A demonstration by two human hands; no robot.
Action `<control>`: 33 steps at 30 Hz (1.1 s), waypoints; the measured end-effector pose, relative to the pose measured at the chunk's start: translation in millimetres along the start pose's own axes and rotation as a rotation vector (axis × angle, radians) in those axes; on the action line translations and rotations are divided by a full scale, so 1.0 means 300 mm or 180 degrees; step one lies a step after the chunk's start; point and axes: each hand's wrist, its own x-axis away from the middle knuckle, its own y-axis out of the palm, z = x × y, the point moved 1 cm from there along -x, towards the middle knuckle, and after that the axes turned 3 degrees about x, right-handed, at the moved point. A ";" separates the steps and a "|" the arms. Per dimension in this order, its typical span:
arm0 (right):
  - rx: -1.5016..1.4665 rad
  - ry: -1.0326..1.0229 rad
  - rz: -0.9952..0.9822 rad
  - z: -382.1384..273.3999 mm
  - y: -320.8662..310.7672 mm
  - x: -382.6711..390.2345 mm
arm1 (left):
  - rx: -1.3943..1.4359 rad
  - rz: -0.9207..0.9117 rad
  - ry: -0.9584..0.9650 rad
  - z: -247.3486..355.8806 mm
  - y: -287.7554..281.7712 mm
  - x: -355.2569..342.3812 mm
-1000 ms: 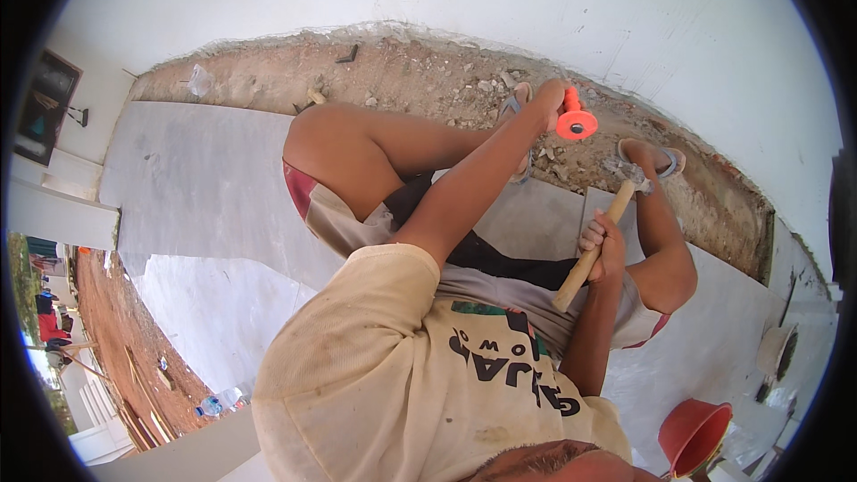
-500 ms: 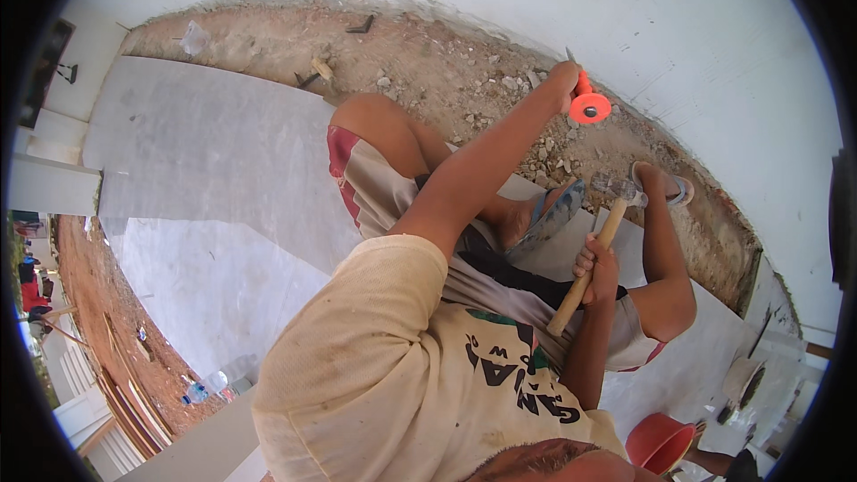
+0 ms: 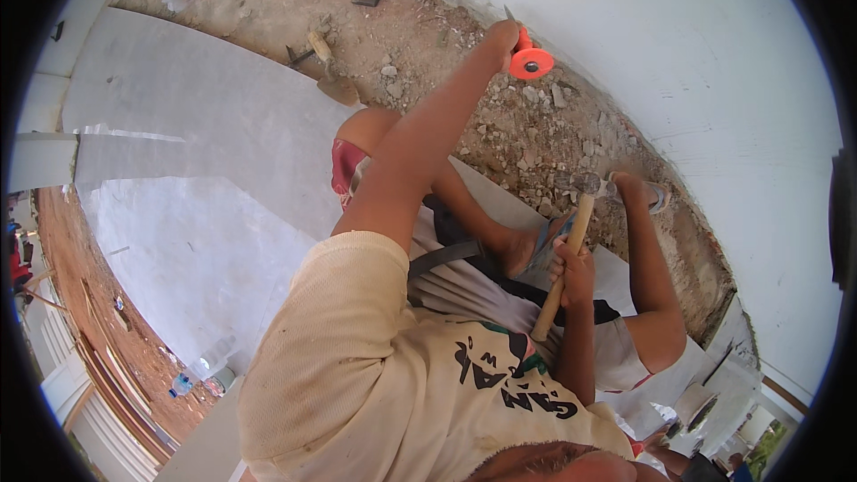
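My right hand (image 3: 571, 270), right of centre in the frame, is wrapped tight round the wooden handle of the hammer (image 3: 571, 241). A second ago the hammer head hung near my sandalled foot; now it sits a little lower in the picture, over the edge of the grey slab (image 3: 205, 125), cocked and not yet on the chisel. I judge this is the pause between blows.

Further out, my left hand (image 3: 502, 36) has climbed toward the top centre of the frame since a second ago. It is closed round the chisel (image 3: 527, 58), just behind its orange hand guard, and the steel tip points into the seam where the rubble strip (image 3: 536, 125) meets the white wall (image 3: 678, 54). The chisel looks set at a new spot along the wall, so the chipping is working its way down the trench.

Counted: one hammer, one chisel with one orange guard, two of my hands. In the rubble toward the upper left lies one trowel-like tool (image 3: 330, 71), with two dark metal angle pieces nearby. At the lower left edge stands one plastic bottle (image 3: 181, 384).
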 end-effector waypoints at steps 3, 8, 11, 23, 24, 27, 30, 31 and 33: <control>0.0117 -0.0154 -0.0127 -0.057 0.045 -0.076 | -0.0045 0.0108 -0.0003 0.052 -0.071 -0.031; 0.0262 -0.0345 -0.0229 -0.167 0.215 -0.160 | -0.0052 0.0056 -0.0147 0.142 -0.243 -0.054; 0.0596 -0.0443 -0.0221 -0.226 0.306 -0.199 | 0.0307 -0.0054 -0.0263 0.147 -0.289 -0.065; 0.2193 -0.1272 0.0003 -0.329 0.499 -0.410 | 0.1275 -0.0543 -0.0347 0.123 -0.357 -0.168; 0.2310 -0.1362 0.0026 -0.332 0.506 -0.423 | 0.1408 -0.0482 -0.0327 0.121 -0.365 -0.170; 0.2570 -0.1614 0.0009 -0.344 0.527 -0.447 | 0.1567 -0.0610 -0.0369 0.124 -0.396 -0.187; 0.2731 -0.2030 -0.0163 -0.384 0.569 -0.444 | 0.1755 -0.0821 -0.0552 0.137 -0.444 -0.199; 0.2809 -0.2113 -0.0305 -0.407 0.581 -0.438 | 0.1841 -0.0892 -0.0623 0.138 -0.455 -0.205; 0.2967 -0.2272 -0.0598 -0.449 0.605 -0.427 | 0.1684 -0.0974 -0.0542 0.134 -0.479 -0.209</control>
